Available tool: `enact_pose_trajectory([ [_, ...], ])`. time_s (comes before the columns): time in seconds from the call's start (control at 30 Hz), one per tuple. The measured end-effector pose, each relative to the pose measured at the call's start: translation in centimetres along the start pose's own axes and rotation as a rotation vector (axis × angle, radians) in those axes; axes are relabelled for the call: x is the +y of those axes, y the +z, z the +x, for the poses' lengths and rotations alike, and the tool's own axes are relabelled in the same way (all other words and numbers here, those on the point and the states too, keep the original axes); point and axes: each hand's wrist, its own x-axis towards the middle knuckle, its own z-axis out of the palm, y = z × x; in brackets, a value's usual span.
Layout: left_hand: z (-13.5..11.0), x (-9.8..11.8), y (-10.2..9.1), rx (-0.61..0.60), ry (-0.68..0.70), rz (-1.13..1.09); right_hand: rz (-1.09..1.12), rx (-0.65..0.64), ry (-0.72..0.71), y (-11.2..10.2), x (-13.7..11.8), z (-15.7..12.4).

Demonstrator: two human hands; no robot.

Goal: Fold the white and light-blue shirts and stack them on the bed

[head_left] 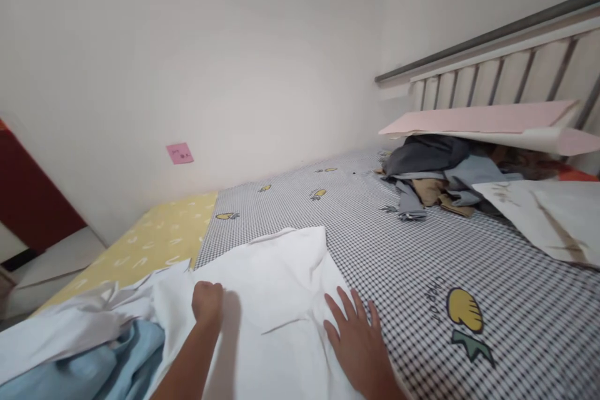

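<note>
A white cloth garment (276, 281) lies spread on a black-and-white checked bedsheet (422, 262) printed with pineapples. My left hand (207, 303) rests on it with the fingers curled into a fist, and whether they pinch the cloth is hidden. My right hand (354, 340) lies flat with its fingers spread, at the garment's right edge. Left of the garment, a rumpled white cloth (79, 325) lies over a light blue cloth (112, 362).
A heap of grey, blue and tan clothes (431, 175) lies at the far end, under a pink board (478, 120). A white sheet (539, 219) lies to its right. A metal bed rail (497, 56) runs behind. A yellow mat (154, 244) lies left, near a wall with a pink note (180, 153).
</note>
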Motion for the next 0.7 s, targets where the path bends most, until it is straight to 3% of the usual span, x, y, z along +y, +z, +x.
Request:
enact_pose_trajectory([
  [0.13, -0.4, 0.4, 1.0, -0.074, -0.035, 0.116, -0.018, 0.07, -0.035, 0.8, 0.2, -0.1],
  [0.3, -1.7, 2.8, 5.3, -0.172, 0.081, 0.18, -0.052, 0.115, -0.045, 1.7, 0.7, -0.2],
  [0.47, -1.9, 5.5, 8.4, -0.177, 0.158, 0.168, -0.037, 0.045, -0.022, 1.7, 0.6, -0.1],
  [0.57, -1.9, 6.5, 8.3, -0.136, 0.185, 0.115, -0.017, -0.011, -0.004, 1.1, 0.4, 0.1],
  [0.7, -2.2, 5.9, 6.0, -0.095, 0.2, 0.053, 0.011, -0.041, 0.012, 0.1, 0.1, 0.2],
])
